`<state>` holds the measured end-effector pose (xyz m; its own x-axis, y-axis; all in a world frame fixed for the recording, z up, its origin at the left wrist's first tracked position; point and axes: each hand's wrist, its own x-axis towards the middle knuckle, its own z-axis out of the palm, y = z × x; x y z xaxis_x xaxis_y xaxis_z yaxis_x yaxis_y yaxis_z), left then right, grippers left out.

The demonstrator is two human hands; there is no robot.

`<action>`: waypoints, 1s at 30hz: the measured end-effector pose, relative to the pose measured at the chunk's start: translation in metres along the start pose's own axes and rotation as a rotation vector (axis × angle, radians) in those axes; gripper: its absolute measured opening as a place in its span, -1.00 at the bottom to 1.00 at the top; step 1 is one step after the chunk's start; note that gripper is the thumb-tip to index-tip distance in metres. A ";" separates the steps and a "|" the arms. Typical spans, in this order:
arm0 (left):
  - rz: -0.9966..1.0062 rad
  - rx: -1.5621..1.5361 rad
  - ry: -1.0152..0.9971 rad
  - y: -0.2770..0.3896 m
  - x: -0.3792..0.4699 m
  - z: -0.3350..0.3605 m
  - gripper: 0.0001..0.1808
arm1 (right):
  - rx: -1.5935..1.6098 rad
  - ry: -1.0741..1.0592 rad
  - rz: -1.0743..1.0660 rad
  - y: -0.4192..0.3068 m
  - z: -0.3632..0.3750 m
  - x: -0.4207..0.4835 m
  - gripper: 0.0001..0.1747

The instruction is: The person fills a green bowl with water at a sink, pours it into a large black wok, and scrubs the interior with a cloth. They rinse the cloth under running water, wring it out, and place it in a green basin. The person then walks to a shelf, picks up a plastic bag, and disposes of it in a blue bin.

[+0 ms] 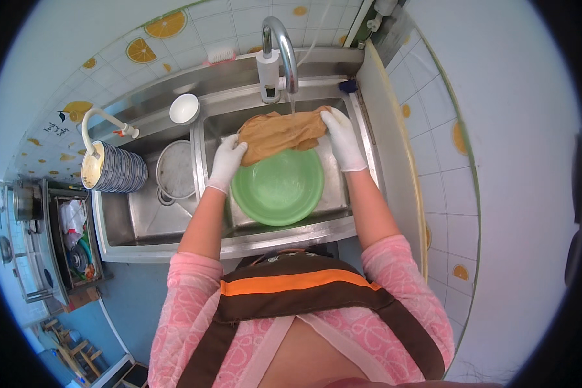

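Note:
An orange-brown cloth (281, 133) is stretched between my two hands under the chrome faucet (291, 53), and water runs onto it. My left hand (227, 160), in a thin white glove, grips its left end. At the cloth's upper right corner, my right hand (340, 140), gloved the same way, holds on. Below the cloth a round green plastic basin (281, 194) rests in the right bowl of the stainless steel sink; the cloth hides its far rim.
Stacked blue-and-white bowls (121, 169) lean in the left sink bowl beside a round metal lid or tray (177, 169). A white bowl (184, 109) and a scrubbing brush (220, 57) are at the back. A raised partition (393, 126) borders the sink's right side.

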<state>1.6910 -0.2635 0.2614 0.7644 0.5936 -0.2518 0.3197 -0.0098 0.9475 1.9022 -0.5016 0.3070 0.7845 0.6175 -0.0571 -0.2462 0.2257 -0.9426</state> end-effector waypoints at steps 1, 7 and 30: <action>0.100 0.053 0.025 0.003 -0.005 0.005 -0.52 | 0.098 -0.056 0.011 0.002 0.007 -0.001 -0.70; 0.405 0.238 -0.183 0.054 -0.037 0.063 -0.40 | 0.351 -0.065 0.302 0.008 0.041 -0.003 -0.68; -0.003 -0.200 -0.368 0.055 0.004 0.074 -0.73 | -0.469 -0.250 0.263 0.028 0.030 -0.015 -0.58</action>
<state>1.7531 -0.3207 0.2981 0.9241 0.2660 -0.2744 0.2354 0.1696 0.9570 1.8665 -0.4822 0.2916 0.5592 0.7792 -0.2832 -0.0916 -0.2814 -0.9552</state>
